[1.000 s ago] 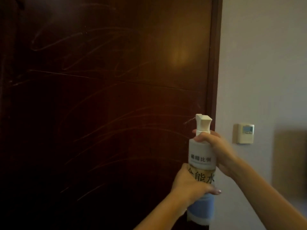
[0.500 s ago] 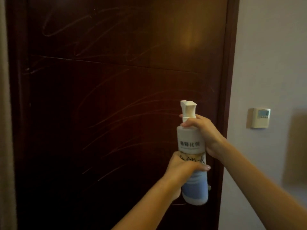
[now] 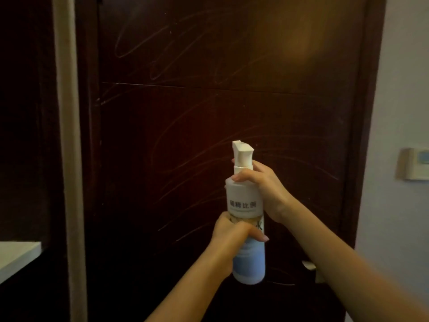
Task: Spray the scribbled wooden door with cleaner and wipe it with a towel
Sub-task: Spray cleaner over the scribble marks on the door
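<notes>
The spray bottle (image 3: 246, 212) now sits further left before the door (image 3: 209, 112).

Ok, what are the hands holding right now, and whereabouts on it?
Both hold the spray bottle: the left hand is wrapped around the middle of its body, and the right hand grips the shoulder and neck just under the white nozzle.

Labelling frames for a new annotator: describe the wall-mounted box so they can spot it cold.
Start at the dark scribbled wooden door that fills most of the view, then move right past its frame onto the pale wall. The box sits there at the picture's right edge, level with the spray bottle nozzle. It is the only thing on that wall: a small cream square with a bluish panel.
</notes>
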`<move>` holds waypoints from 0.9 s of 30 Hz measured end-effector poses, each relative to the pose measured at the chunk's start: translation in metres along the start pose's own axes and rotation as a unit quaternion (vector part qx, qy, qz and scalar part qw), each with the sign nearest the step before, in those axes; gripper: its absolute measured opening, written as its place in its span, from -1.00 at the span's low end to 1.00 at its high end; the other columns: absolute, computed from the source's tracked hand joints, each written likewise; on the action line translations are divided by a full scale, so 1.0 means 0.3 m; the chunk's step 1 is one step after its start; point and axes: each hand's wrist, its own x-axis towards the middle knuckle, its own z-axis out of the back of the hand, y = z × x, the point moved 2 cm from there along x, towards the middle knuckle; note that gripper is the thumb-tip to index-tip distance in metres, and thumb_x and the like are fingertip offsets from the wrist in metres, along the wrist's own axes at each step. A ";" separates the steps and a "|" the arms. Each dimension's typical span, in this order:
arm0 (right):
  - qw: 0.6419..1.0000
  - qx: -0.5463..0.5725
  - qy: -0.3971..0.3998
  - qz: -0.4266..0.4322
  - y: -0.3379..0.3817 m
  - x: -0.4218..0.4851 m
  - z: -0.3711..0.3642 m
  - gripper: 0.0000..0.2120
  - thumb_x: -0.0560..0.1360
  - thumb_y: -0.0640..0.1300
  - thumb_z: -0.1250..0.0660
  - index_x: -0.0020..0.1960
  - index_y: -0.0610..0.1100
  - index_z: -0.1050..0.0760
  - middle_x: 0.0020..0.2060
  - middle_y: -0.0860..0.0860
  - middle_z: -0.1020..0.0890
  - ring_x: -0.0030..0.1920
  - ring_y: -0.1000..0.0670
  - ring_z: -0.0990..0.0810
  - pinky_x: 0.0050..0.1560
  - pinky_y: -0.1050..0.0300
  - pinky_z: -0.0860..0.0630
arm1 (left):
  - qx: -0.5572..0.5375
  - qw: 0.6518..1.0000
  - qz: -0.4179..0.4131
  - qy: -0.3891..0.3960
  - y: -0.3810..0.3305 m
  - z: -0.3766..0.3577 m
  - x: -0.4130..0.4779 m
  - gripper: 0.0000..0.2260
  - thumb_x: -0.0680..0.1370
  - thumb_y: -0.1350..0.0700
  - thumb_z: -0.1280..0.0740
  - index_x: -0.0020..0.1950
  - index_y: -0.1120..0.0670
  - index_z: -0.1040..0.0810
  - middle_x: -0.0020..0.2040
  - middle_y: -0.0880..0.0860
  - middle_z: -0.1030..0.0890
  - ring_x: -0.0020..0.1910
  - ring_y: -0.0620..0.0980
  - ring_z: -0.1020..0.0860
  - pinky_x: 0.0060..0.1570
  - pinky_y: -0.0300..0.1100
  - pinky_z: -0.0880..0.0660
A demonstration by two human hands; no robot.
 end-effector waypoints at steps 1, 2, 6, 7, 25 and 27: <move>1.000 0.007 0.008 0.000 -0.003 0.006 -0.037 -0.55 0.21 -0.07 -0.38 0.09 -0.14 -0.50 0.04 -0.26 -0.60 0.05 -0.23 -0.59 0.08 -0.14 -0.52 | -0.005 1.000 0.001 -0.010 0.004 0.033 -0.006 -0.66 0.27 0.35 -0.47 -0.12 0.02 -0.46 -0.19 0.01 -0.52 -0.22 -0.10 -0.45 -0.32 -0.23 -0.38; 1.000 0.012 0.015 0.001 -0.009 0.010 -0.074 -0.55 0.21 -0.07 -0.39 0.08 -0.15 -0.50 0.04 -0.26 -0.60 0.06 -0.24 -0.59 0.08 -0.15 -0.51 | -0.004 1.000 0.001 -0.015 0.011 0.068 -0.014 -0.67 0.28 0.36 -0.46 -0.14 0.02 -0.46 -0.20 0.02 -0.52 -0.23 -0.10 -0.45 -0.31 -0.21 -0.38; 0.999 0.034 0.026 -0.005 -0.042 0.007 -0.225 -0.68 0.18 -0.05 -0.37 -0.07 -0.07 -0.50 -0.13 -0.08 -0.62 -0.13 -0.06 -0.58 -0.17 0.05 -0.51 | 0.021 0.998 0.027 -0.060 0.046 0.206 -0.057 -0.64 0.23 0.38 -0.46 -0.08 0.06 -0.52 -0.11 0.09 -0.57 -0.12 0.01 -0.51 -0.16 -0.10 -0.48; 0.999 0.038 0.028 -0.008 -0.046 0.002 -0.258 -0.66 0.17 -0.05 -0.36 -0.07 -0.08 -0.49 -0.17 -0.02 -0.59 -0.16 0.01 -0.56 -0.22 0.13 -0.46 | 0.024 0.996 0.036 -0.075 0.050 0.233 -0.068 -0.58 0.21 0.39 -0.46 0.00 0.10 -0.54 -0.04 0.13 -0.59 -0.03 0.07 -0.53 -0.01 -0.01 -0.50; 0.994 0.078 0.074 -0.009 -0.007 -0.063 -0.621 -0.50 0.36 -0.14 -0.41 0.27 -0.10 -0.40 0.02 -0.03 -0.59 -0.03 0.01 -0.57 -0.09 0.13 -0.51 | -0.010 0.983 0.017 -0.185 0.108 0.526 -0.236 -0.23 -0.06 0.35 -0.47 0.17 0.27 -0.53 0.06 0.25 -0.58 0.11 0.21 -0.50 0.17 0.15 -0.44; 0.995 0.085 0.056 0.004 0.033 -0.043 -0.640 -0.55 0.35 -0.12 -0.41 0.22 -0.10 -0.43 -0.03 -0.01 -0.59 -0.05 0.03 -0.57 -0.11 0.15 -0.51 | 0.002 0.984 0.010 -0.178 0.058 0.546 -0.263 -0.59 0.26 0.49 -0.36 0.10 0.35 -0.51 -0.12 0.23 -0.60 -0.07 0.20 -0.56 -0.08 0.04 -0.51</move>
